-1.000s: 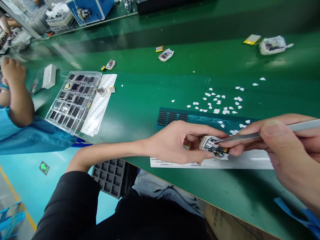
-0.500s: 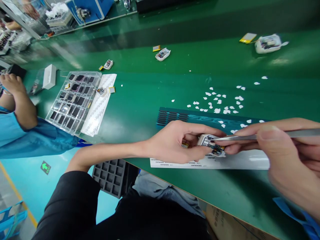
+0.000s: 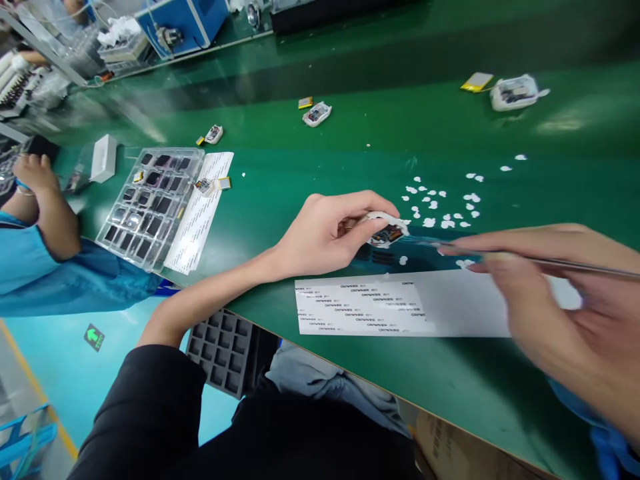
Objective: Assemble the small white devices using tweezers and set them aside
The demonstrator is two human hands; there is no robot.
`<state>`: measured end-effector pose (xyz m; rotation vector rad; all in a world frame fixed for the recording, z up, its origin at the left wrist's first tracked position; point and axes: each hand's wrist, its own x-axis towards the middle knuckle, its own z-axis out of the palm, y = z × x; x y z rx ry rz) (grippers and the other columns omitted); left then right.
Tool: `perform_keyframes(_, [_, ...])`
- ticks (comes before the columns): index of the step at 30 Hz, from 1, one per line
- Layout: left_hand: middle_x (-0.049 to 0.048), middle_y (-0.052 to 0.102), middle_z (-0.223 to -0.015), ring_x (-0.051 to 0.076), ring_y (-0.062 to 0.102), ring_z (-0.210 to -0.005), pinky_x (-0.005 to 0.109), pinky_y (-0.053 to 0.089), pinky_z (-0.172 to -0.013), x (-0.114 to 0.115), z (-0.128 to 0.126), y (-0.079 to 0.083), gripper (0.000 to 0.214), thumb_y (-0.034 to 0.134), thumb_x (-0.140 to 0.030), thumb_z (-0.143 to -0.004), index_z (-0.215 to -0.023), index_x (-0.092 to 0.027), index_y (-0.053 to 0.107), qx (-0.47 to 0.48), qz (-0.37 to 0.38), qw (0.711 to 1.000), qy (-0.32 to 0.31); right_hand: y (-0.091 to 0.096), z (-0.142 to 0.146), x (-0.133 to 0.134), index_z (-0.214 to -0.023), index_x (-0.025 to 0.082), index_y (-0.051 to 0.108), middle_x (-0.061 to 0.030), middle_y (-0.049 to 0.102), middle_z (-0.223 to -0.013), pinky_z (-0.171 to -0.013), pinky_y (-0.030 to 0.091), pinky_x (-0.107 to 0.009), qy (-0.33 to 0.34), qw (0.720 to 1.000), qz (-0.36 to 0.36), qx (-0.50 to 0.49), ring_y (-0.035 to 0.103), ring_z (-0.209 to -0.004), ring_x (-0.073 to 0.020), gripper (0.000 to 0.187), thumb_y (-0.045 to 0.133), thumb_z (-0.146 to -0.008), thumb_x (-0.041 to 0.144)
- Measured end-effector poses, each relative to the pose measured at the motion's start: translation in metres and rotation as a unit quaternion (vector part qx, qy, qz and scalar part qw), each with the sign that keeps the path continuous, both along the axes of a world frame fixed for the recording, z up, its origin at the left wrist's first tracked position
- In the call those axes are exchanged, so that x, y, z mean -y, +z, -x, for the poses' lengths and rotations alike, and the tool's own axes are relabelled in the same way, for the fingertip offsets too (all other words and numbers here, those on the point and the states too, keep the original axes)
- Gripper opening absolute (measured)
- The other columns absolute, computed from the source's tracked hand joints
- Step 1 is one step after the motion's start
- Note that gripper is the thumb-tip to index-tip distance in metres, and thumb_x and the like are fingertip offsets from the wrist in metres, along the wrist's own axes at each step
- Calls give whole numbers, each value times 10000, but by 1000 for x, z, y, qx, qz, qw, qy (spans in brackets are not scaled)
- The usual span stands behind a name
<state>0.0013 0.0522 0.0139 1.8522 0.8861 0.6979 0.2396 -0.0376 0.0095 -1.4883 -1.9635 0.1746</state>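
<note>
My left hand [image 3: 333, 237] grips a small white device housing [image 3: 387, 230] with its circuit board exposed, thumb and fingers around its left end. It hovers over the dark strip with black pads [image 3: 383, 258], at the back edge of a printed white adhesive sheet [image 3: 360, 307]. My right hand [image 3: 545, 287] is closed on a pair of slim metal tweezers [image 3: 525, 260], blurred by motion, whose tips point left toward the housing. Whether the tips touch it or hold anything I cannot tell. Small white round pieces [image 3: 430, 222] lie scattered behind my right hand.
More opened housings with yellow-edged batteries lie farther back, one white housing [image 3: 515, 92] at the right. A clear compartment tray [image 3: 150, 207] of dark parts stands left, near a co-worker's blue sleeve [image 3: 40, 260]. A blue machine [image 3: 185, 23] stands at the back left.
My left hand has carried the housing back and left, away from the white sheet, uncovering its print. The tweezers in my right hand have come off the housing's board.
</note>
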Motion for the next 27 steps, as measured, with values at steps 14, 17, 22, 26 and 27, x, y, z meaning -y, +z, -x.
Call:
perform_keyframes(14, [47, 780, -1040, 154, 669, -845, 291, 431, -743, -24, 14, 4, 237, 463, -328, -1056, -1042, -219, 673, -135, -103, 947, -271, -22, 2, -18, -982, 299, 769, 39, 802, -1019, -702, 619, -315, 122, 992, -31, 21, 759, -902, -165, 244, 534, -1049, 309])
perform_keyframes(17, [42, 769, -1004, 184, 662, -944, 305, 432, -786, -24, 13, 1, 235, 454, -323, -1065, -1018, -232, 665, -154, -130, 939, -279, -27, 4, -14, -1125, 318, 758, 54, 799, -1004, -673, 608, -296, 129, 990, -55, 29, 750, -853, -139, 228, 579, -1016, 227])
perform_keyframes(22, [42, 727, -901, 203, 636, -922, 319, 412, -739, -25, 12, 0, 251, 448, -346, -1080, -994, -233, 655, -158, -158, 931, -287, -25, 4, -8, -1398, 388, 623, 70, 799, -1062, -643, 578, -288, 127, 984, -116, 53, 745, -923, -145, 537, 588, -961, 79])
perform_keyframes(26, [57, 700, -903, 214, 635, -958, 331, 418, -764, -25, 14, 0, 241, 459, -317, -1070, -1027, -221, 675, -189, -199, 921, -276, -19, 0, -9, -1482, 431, 547, 73, 797, -1036, -691, 581, -300, 112, 982, -145, 44, 727, -881, -149, 736, 638, -897, -6])
perform_keyframes(27, [57, 710, -916, 220, 638, -988, 347, 432, -827, -25, 14, 2, 221, 476, -306, -1061, -1017, -225, 677, -191, -210, 918, -276, -18, 0, -9, -1486, 448, 540, 80, 795, -1027, -698, 587, -300, 113, 982, -146, 39, 726, -869, -146, 752, 644, -896, -7])
